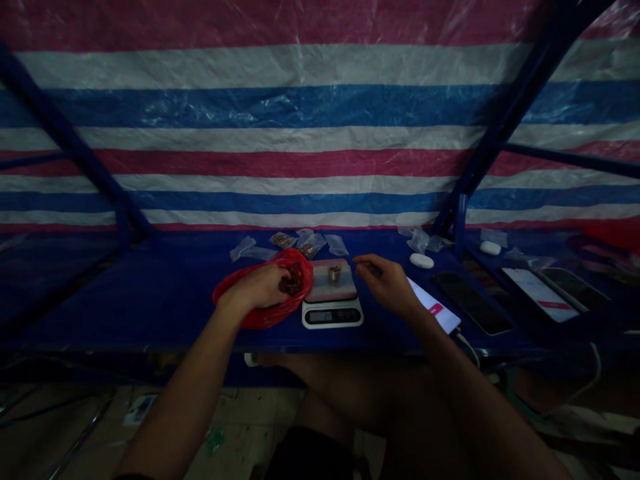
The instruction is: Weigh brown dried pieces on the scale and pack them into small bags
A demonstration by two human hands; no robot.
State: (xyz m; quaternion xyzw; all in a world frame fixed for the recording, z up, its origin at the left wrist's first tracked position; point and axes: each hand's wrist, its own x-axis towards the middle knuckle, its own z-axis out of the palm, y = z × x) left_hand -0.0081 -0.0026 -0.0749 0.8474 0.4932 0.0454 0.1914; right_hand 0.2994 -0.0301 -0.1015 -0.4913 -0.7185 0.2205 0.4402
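My left hand (267, 285) reaches into an open red plastic bag (265, 317), fingers curled at dark reddish-brown dried pieces (291, 280); the fingertips are partly hidden. Beside the bag stands a white digital kitchen scale (333, 315) with a lit display whose digits I cannot read. On its pan (320, 290) sits a small metal cup (334, 273) with some brownish contents. Just right of the scale hovers my right hand (384, 281), thumb and fingers pinched together, index finger pointing towards the cup. Whatever it holds is too small or dark to make out.
Behind the scale lie small clear bags, some filled (310, 245), others flat (336, 245). To the right are a white earbud case (421, 261), a phone with a lit screen (434, 307) and a dark phone (473, 303). Blue frame bars (493, 133) flank the blue table (165, 287).
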